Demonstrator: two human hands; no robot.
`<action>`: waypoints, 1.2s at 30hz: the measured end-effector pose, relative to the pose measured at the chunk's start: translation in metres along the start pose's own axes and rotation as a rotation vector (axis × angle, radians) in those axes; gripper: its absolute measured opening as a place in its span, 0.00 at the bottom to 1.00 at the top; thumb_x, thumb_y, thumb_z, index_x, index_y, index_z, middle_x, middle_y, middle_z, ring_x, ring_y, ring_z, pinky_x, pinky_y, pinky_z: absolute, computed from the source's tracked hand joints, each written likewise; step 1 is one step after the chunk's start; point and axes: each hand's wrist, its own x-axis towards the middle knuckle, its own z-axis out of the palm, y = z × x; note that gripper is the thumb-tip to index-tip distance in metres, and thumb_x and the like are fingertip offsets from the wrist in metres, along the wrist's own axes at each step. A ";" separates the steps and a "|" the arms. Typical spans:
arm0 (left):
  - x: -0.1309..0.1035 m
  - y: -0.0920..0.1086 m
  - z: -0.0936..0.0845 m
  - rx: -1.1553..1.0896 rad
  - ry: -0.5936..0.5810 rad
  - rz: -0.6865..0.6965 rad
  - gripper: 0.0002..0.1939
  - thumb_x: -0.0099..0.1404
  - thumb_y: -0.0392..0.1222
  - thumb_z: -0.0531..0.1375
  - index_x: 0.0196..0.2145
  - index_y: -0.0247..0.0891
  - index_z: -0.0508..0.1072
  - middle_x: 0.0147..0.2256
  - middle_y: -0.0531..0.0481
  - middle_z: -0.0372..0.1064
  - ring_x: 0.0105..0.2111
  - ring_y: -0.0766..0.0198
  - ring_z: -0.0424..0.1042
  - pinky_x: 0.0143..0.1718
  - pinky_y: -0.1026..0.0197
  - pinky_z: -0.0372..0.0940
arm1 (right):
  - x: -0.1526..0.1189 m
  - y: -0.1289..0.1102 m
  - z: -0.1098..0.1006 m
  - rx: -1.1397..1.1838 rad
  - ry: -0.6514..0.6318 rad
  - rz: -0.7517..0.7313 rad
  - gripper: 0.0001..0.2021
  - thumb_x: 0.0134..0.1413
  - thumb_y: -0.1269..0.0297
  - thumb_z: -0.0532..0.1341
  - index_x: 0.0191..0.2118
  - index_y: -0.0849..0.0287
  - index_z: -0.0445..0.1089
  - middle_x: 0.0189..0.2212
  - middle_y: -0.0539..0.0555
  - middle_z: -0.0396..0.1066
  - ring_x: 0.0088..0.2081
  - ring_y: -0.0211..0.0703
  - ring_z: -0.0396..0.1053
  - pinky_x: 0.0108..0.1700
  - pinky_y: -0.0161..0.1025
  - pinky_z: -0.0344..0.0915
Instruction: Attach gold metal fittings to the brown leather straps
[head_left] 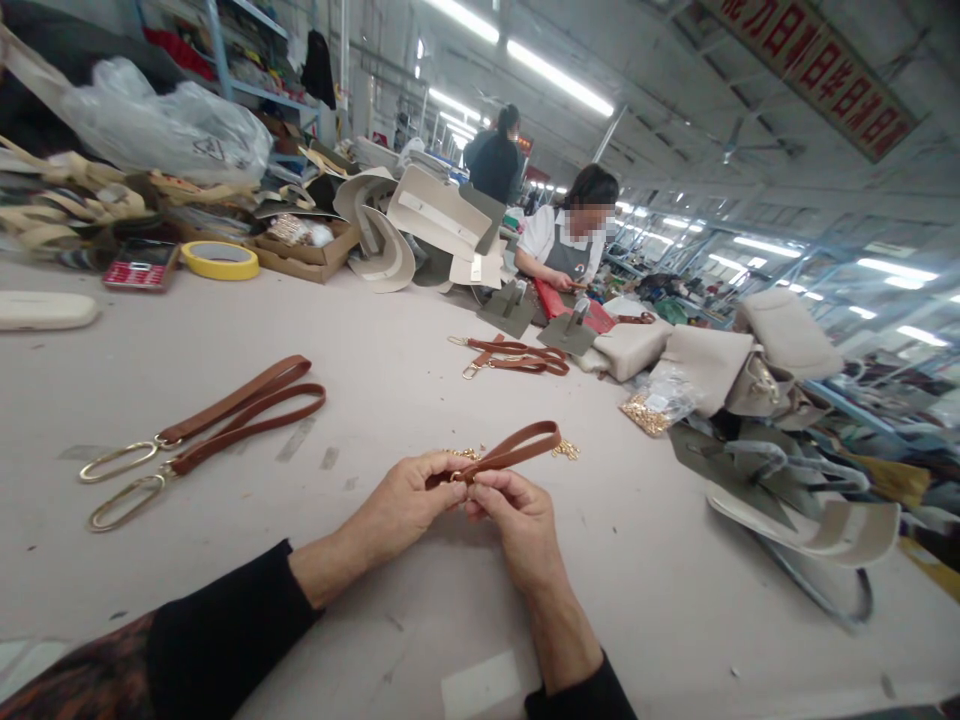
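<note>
Both hands meet over the middle of the table around a brown leather wrist strap [517,445], whose loop points up and to the right. My left hand [416,490] pinches its lower end from the left. On the right, my right hand [517,505] has thumb and fingers closed on the same end, where a bit of gold metal shows. The fingertips hide most of that joint. Small gold hardware pieces [566,449] lie just behind the hands. To the left rest two finished-looking brown straps [247,412] with long gold oval clasps [127,502].
More brown straps [517,357] lie farther back. Yellow tape [220,261], a cardboard box [307,253] and a calculator [142,266] stand at back left. A bag of gold hardware [654,402] and beige bag parts [705,365] are on the right. A co-worker [566,240] works across the table.
</note>
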 end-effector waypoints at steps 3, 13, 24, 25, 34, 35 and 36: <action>-0.001 0.002 0.000 0.069 0.023 0.021 0.13 0.57 0.37 0.60 0.40 0.37 0.78 0.35 0.49 0.73 0.34 0.62 0.69 0.37 0.63 0.62 | 0.000 0.000 0.000 -0.040 -0.001 -0.006 0.07 0.44 0.62 0.69 0.29 0.59 0.76 0.26 0.50 0.76 0.24 0.34 0.69 0.30 0.34 0.68; -0.006 0.007 -0.002 0.409 0.058 0.184 0.14 0.60 0.36 0.58 0.42 0.45 0.79 0.31 0.51 0.70 0.33 0.61 0.68 0.36 0.64 0.61 | -0.002 -0.001 0.003 -0.050 -0.012 -0.074 0.06 0.46 0.64 0.66 0.28 0.58 0.69 0.24 0.47 0.73 0.26 0.36 0.68 0.32 0.36 0.67; -0.006 0.006 -0.004 0.399 -0.011 0.235 0.12 0.61 0.39 0.59 0.41 0.44 0.79 0.33 0.49 0.71 0.35 0.60 0.69 0.37 0.64 0.63 | -0.009 0.003 0.009 -0.083 0.017 -0.115 0.09 0.49 0.63 0.64 0.27 0.57 0.61 0.24 0.47 0.70 0.25 0.35 0.68 0.31 0.35 0.65; -0.006 0.006 -0.004 0.391 -0.011 0.228 0.11 0.60 0.39 0.59 0.40 0.44 0.79 0.33 0.49 0.71 0.35 0.60 0.69 0.37 0.64 0.63 | -0.010 0.003 0.010 -0.102 0.027 -0.127 0.10 0.49 0.63 0.64 0.27 0.57 0.61 0.23 0.47 0.70 0.25 0.35 0.67 0.31 0.35 0.65; 0.004 0.006 -0.008 -0.073 0.054 -0.088 0.16 0.56 0.50 0.61 0.38 0.38 0.67 0.32 0.50 0.71 0.26 0.63 0.70 0.31 0.60 0.66 | 0.015 -0.005 -0.027 -0.542 0.180 -0.220 0.12 0.54 0.60 0.61 0.42 0.59 0.65 0.29 0.51 0.73 0.30 0.39 0.71 0.34 0.37 0.67; 0.005 0.007 -0.010 -0.104 0.081 -0.114 0.19 0.55 0.51 0.62 0.40 0.38 0.66 0.33 0.49 0.71 0.26 0.63 0.70 0.30 0.60 0.67 | 0.022 -0.007 -0.040 -0.720 0.228 -0.265 0.12 0.56 0.61 0.58 0.45 0.59 0.64 0.31 0.52 0.74 0.33 0.40 0.71 0.36 0.37 0.67; 0.005 0.009 -0.011 -0.129 0.099 -0.126 0.21 0.55 0.51 0.62 0.42 0.37 0.65 0.33 0.50 0.70 0.25 0.64 0.70 0.29 0.60 0.66 | 0.028 -0.010 -0.053 -0.904 0.269 -0.305 0.12 0.57 0.63 0.57 0.46 0.60 0.64 0.34 0.54 0.75 0.36 0.41 0.72 0.38 0.38 0.67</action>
